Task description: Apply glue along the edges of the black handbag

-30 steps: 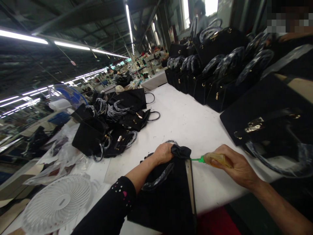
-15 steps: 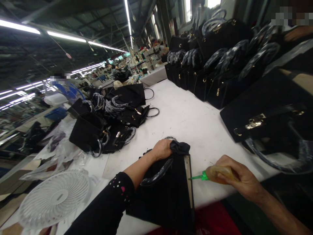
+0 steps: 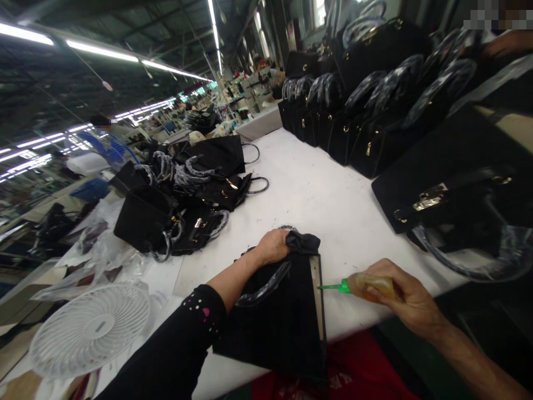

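A black handbag [image 3: 270, 316] lies in front of me, with a plastic-wrapped handle and a pale strip along its right edge. My left hand [image 3: 272, 246] is closed on the bag's top, where bunched black cloth [image 3: 303, 243] sticks out past the fingers. My right hand [image 3: 410, 300] is wrapped round an amber squeeze bottle [image 3: 370, 286] held on its side. The bottle's thin green nozzle points left, and its tip is at the pale strip [image 3: 317, 297]. Whether the tip touches the strip, I cannot tell.
Several black handbags [image 3: 200, 189] are heaped on the white table [image 3: 300, 178] at left. More stand in a row [image 3: 345, 133] at right, and a large one [image 3: 441, 183] lies nearer. A white fan [image 3: 94, 328] is at front left. Another person's arm [image 3: 510, 41] shows at upper right.
The bottle's nozzle tip has shifted up along the pale strip, away from me. My left hand keeps its hold on the bag. The whole view has tilted slightly.
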`<state>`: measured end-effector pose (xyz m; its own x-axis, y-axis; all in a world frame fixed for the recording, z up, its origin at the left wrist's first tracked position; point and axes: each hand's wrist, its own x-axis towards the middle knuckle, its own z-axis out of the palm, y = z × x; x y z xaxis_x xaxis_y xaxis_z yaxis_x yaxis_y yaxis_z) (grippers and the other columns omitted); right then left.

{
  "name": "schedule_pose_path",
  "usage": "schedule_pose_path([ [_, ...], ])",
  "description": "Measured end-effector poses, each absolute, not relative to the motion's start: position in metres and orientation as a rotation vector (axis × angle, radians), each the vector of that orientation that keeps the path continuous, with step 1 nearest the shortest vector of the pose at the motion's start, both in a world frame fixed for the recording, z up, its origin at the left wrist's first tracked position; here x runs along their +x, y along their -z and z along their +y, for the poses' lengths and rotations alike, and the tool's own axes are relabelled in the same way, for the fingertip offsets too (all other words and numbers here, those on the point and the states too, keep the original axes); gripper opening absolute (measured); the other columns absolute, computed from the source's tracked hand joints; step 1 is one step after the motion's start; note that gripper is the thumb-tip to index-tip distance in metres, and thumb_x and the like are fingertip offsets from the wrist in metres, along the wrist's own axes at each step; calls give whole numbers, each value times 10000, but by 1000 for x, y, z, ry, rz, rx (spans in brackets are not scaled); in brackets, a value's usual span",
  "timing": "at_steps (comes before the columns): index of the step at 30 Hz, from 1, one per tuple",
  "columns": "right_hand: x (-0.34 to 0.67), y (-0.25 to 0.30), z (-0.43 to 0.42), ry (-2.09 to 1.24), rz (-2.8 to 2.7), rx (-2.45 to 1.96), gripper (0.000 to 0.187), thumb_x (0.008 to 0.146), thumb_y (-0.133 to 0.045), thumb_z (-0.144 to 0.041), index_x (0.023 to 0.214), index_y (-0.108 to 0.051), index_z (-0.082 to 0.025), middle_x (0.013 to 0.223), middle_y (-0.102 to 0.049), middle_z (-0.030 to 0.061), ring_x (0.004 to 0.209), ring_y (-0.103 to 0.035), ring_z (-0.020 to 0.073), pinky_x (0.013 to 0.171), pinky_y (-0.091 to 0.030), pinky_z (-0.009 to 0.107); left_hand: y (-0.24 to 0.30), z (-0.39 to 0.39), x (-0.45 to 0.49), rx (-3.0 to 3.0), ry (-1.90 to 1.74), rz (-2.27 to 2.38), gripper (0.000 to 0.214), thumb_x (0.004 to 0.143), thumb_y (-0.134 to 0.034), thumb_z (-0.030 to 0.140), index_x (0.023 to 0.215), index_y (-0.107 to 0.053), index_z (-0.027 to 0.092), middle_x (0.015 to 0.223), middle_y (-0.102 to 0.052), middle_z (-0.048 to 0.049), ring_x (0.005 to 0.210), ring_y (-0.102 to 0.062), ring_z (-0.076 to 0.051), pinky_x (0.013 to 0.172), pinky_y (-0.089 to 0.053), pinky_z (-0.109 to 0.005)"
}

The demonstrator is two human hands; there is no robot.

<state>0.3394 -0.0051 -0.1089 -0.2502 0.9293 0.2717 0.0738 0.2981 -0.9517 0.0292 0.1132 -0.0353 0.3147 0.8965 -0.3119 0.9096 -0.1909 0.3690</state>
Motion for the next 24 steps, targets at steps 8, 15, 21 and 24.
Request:
schedule_pose_path([
  [8, 337, 104, -16, -1101, -1601, -860, 49, 939, -692, -305, 987, -692, -294, 885, -676, 20, 790, -659, 200, 688, -542, 321, 41, 115, 25, 2103, -13, 1542, 161, 812, -675, 257, 928, -779, 219, 885, -785, 5, 921, -714, -214, 801, -531, -250],
  [15, 337, 103, -32, -1181, -1697, -780, 70, 928, -702, -280, 992, -679, -298, 878, -672, 21, 768, -652, 204, 664, -536, 331, 45, 117, 24, 2090, -43, 1558, 121, 798, -689, 235, 888, -762, 200, 844, -771, 1, 874, -702, -209, 782, -532, -254],
  [21, 340, 101, -39, -1109, -1774, -738, 164, 921, -698, -222, 1054, -663, -311, 880, -688, 18, 757, -673, 210, 648, -547, 335, 45, 117, 26, 2079, -56, 1571, 65, 778, -692, 215, 810, -741, 187, 788, -756, -6, 828, -692, -210, 757, -533, -257],
  [24, 341, 100, -41, -1041, -1750, -748, 225, 922, -694, -199, 1108, -646, -317, 919, -702, 28, 783, -693, 217, 667, -570, 342, 44, 117, 25, 2070, -84, 1564, 78, 774, -707, 237, 825, -746, 194, 791, -761, 2, 839, -697, -207, 774, -543, -257],
])
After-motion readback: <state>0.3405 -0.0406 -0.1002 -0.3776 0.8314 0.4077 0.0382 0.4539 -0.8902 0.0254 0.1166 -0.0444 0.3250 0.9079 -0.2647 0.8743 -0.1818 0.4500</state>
